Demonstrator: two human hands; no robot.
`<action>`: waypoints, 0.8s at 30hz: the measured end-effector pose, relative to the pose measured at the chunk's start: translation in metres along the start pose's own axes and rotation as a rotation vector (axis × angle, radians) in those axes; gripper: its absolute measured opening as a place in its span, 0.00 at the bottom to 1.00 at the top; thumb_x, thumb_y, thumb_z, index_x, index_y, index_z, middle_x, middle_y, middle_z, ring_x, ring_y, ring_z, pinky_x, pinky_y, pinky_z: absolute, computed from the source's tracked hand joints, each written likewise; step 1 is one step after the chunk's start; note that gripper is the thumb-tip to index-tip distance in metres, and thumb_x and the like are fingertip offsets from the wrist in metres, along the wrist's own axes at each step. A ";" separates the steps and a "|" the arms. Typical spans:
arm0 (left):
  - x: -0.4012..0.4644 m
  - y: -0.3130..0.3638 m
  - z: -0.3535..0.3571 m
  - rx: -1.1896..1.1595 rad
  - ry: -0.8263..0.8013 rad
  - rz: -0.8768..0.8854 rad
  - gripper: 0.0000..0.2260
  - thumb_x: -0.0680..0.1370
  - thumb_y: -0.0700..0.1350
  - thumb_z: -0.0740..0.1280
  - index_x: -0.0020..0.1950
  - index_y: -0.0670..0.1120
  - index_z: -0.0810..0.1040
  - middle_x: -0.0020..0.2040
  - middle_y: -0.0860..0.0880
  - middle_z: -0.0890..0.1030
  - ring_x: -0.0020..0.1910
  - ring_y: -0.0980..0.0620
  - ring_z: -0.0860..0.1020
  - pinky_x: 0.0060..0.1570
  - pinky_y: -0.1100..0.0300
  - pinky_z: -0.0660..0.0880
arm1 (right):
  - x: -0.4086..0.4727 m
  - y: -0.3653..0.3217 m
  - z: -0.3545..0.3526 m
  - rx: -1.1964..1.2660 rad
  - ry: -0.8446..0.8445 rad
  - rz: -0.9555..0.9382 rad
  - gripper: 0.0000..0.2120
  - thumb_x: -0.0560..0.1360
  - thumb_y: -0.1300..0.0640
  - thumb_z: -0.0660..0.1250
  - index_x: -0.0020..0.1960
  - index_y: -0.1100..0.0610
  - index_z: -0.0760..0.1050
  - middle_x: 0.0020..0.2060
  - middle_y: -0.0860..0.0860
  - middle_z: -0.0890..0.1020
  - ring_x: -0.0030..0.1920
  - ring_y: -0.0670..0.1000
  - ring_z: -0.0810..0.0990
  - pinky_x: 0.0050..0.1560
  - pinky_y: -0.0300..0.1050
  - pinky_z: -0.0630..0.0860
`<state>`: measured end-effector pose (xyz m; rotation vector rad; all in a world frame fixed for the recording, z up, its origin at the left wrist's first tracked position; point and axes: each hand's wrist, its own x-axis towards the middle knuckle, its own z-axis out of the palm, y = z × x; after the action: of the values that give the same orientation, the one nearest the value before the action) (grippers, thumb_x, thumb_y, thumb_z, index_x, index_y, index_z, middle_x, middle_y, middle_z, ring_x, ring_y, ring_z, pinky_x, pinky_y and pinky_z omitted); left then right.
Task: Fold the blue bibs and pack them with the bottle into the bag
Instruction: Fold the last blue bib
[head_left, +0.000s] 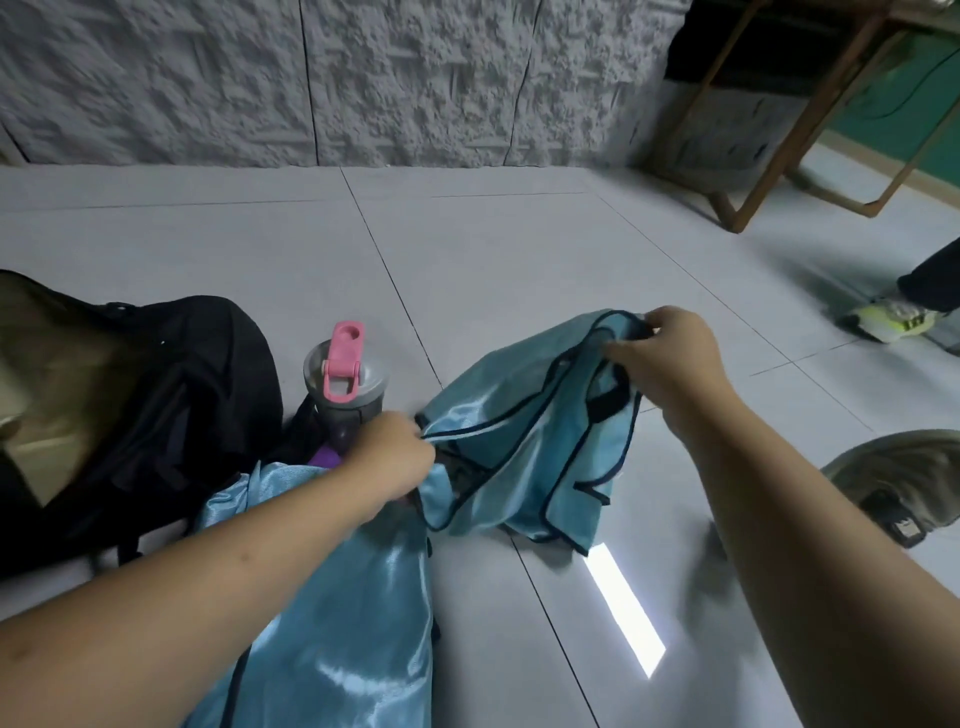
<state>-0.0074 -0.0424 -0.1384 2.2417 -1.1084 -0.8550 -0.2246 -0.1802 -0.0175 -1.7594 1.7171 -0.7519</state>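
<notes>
Mid-frame, my left hand (397, 452) and right hand (670, 358) each pinch an edge of a blue bib (524, 447); slippery satin may slide free, or swing into the bottle (344, 384) beside the bag (171, 395).

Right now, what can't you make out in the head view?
- Bag interior: cut off by the left edge, dark.
- Bottle base: hidden behind the left hand.
- Second bib: left forearm covers it, bottom edge crops it.
- Held bib: bunched, fold state unclear; right hand covers its corner.
</notes>
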 end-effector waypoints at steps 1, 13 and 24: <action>-0.001 0.009 -0.005 -0.075 0.040 0.021 0.07 0.71 0.34 0.63 0.35 0.41 0.78 0.32 0.44 0.79 0.33 0.44 0.77 0.32 0.57 0.72 | -0.006 -0.002 0.005 -0.139 -0.016 -0.039 0.20 0.69 0.58 0.71 0.61 0.57 0.78 0.55 0.55 0.83 0.50 0.55 0.83 0.47 0.49 0.81; -0.027 0.088 -0.043 -0.525 0.115 0.312 0.07 0.73 0.45 0.77 0.48 0.50 0.82 0.36 0.46 0.81 0.26 0.52 0.77 0.26 0.63 0.72 | -0.084 -0.023 0.061 0.031 -0.648 -0.373 0.10 0.73 0.56 0.78 0.39 0.53 0.77 0.29 0.45 0.78 0.29 0.40 0.75 0.34 0.32 0.69; -0.009 0.018 0.016 -0.569 -0.163 -0.301 0.20 0.77 0.55 0.73 0.60 0.42 0.76 0.54 0.44 0.80 0.50 0.43 0.81 0.42 0.46 0.85 | -0.051 -0.054 0.004 0.766 -0.684 -0.230 0.08 0.76 0.65 0.71 0.44 0.71 0.79 0.33 0.59 0.78 0.33 0.55 0.77 0.38 0.46 0.76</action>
<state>-0.0324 -0.0471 -0.1339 1.8935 -0.4971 -1.3048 -0.1855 -0.1279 0.0190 -1.4175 0.6507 -0.6635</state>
